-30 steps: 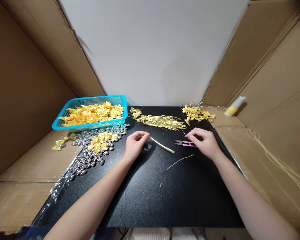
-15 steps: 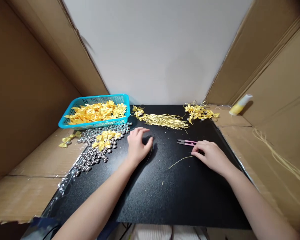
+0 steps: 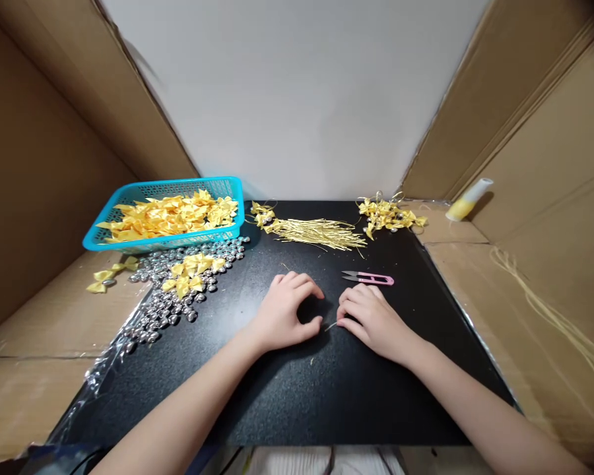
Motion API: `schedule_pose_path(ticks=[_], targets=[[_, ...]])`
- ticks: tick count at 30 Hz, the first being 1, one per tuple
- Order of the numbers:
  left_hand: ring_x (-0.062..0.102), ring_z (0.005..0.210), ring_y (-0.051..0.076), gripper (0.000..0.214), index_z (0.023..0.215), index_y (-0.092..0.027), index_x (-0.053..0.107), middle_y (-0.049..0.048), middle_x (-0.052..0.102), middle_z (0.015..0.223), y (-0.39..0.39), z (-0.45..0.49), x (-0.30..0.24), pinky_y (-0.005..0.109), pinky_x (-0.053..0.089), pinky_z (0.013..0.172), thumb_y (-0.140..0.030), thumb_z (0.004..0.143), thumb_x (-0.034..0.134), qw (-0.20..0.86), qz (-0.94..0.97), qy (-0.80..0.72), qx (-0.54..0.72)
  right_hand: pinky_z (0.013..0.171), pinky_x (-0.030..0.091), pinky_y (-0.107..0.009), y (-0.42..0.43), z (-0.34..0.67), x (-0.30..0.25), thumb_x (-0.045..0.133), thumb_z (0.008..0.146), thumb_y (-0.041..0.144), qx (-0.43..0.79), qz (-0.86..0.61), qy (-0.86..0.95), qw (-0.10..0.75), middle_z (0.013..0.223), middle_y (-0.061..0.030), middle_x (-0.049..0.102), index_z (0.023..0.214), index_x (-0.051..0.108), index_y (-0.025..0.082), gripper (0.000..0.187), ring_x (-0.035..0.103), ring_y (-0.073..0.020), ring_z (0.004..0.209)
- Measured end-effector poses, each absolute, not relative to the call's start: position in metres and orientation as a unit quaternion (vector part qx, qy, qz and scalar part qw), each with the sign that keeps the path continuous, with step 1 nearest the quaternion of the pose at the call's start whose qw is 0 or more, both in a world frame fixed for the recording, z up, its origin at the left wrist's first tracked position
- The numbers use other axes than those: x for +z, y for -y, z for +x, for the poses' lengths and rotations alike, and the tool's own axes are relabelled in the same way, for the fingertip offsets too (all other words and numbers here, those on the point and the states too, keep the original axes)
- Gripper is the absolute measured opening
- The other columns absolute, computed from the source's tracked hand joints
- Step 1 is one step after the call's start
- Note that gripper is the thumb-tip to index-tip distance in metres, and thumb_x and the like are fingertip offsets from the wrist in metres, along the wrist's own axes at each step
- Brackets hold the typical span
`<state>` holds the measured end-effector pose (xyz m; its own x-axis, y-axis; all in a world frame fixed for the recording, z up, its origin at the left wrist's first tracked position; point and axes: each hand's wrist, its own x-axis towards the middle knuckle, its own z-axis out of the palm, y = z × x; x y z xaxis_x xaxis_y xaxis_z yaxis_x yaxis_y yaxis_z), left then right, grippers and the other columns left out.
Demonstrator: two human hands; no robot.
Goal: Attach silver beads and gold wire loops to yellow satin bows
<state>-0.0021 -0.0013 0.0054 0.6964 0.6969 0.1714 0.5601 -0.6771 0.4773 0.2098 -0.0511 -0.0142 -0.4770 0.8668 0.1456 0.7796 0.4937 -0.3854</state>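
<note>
My left hand (image 3: pixel 286 311) and my right hand (image 3: pixel 371 318) rest close together on the black mat (image 3: pixel 297 396), fingers curled. Between their fingertips shows a short bit of gold cord (image 3: pixel 330 326); both hands pinch at it, and most of it is hidden under them. Pink thread snips (image 3: pixel 369 278) lie on the mat just beyond my right hand, untouched. A bundle of cut gold cords (image 3: pixel 317 233) lies farther back.
A blue basket (image 3: pixel 154 245) of yellow ribbon bows stands at the back left. Several silver beads (image 3: pixel 171 300) and loose yellow bows (image 3: pixel 188 272) are spread in front of it. Finished bows (image 3: pixel 387 216) lie back right, a yellow-white tube (image 3: pixel 466 199) beyond. Cardboard walls enclose both sides.
My hands have come together at the mat's middle. The right hand left the snips and took the loose cord. The left hand moved right and toward me.
</note>
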Motion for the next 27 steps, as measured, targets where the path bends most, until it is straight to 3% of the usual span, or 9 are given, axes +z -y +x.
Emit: schedule_pose_path(ticks=[4, 9, 11, 16, 20, 27], targets=[[0.054, 0.096, 0.022, 0.016, 0.093, -0.02, 0.062, 0.0041, 0.065, 0.1, -0.002, -0.005, 0.007, 0.038, 0.035, 0.086, -0.021, 0.078, 0.058, 0.221, 0.891, -0.347, 0.194, 0.085, 0.039, -0.04, 0.051, 0.21, -0.015, 0.053, 0.093, 0.02, 0.137, -0.488, 0.847, 0.16, 0.093, -0.0048, 0.062, 0.082, 0.057, 0.019, 0.012, 0.052, -0.0217, 0.093], [0.054, 0.093, 0.022, 0.025, 0.094, -0.021, 0.066, 0.004, 0.066, 0.098, 0.007, 0.004, 0.0, 0.037, 0.035, 0.083, -0.039, 0.077, 0.068, 0.269, 0.898, -0.304, 0.169, 0.089, 0.038, -0.039, 0.055, 0.21, -0.016, 0.051, 0.093, 0.016, 0.161, -0.496, 0.828, 0.207, 0.095, -0.0046, 0.061, 0.086, 0.054, 0.02, 0.009, 0.051, -0.0206, 0.094], [0.054, 0.091, 0.022, 0.023, 0.09, -0.021, 0.067, 0.0042, 0.066, 0.095, 0.009, 0.008, -0.004, 0.036, 0.035, 0.08, -0.042, 0.083, 0.064, 0.274, 0.897, -0.303, 0.169, 0.088, 0.038, -0.04, 0.055, 0.21, -0.015, 0.05, 0.094, 0.017, 0.166, -0.496, 0.824, 0.216, 0.095, -0.0046, 0.061, 0.087, 0.054, 0.021, 0.009, 0.051, -0.0207, 0.094], [0.055, 0.087, 0.02, 0.02, 0.085, -0.021, 0.067, 0.0038, 0.069, 0.091, 0.009, 0.009, -0.009, 0.035, 0.036, 0.081, -0.03, 0.093, 0.051, 0.283, 0.888, -0.299, 0.203, 0.091, 0.039, -0.042, 0.054, 0.218, -0.012, 0.047, 0.095, 0.021, 0.192, -0.499, 0.805, 0.257, 0.099, -0.006, 0.062, 0.093, 0.056, 0.023, 0.009, 0.053, -0.0223, 0.099], [0.057, 0.087, 0.019, 0.016, 0.084, -0.02, 0.066, 0.0047, 0.069, 0.09, 0.007, 0.008, -0.006, 0.035, 0.038, 0.083, -0.026, 0.091, 0.053, 0.33, 0.855, -0.316, 0.244, 0.101, 0.033, -0.048, 0.051, 0.23, -0.009, 0.054, 0.092, 0.026, 0.197, -0.515, 0.776, 0.307, 0.11, -0.0083, 0.063, 0.106, 0.059, 0.024, 0.015, 0.051, -0.0259, 0.112], [0.058, 0.084, 0.018, 0.017, 0.078, -0.018, 0.063, 0.004, 0.067, 0.085, 0.004, 0.006, -0.002, 0.033, 0.04, 0.083, -0.024, 0.091, 0.053, 0.393, 0.81, -0.332, 0.282, 0.096, 0.035, -0.046, 0.047, 0.234, -0.011, 0.071, 0.079, 0.02, 0.247, -0.517, 0.785, 0.236, 0.089, -0.0019, 0.069, 0.09, 0.065, 0.023, 0.013, 0.057, -0.0217, 0.096]])
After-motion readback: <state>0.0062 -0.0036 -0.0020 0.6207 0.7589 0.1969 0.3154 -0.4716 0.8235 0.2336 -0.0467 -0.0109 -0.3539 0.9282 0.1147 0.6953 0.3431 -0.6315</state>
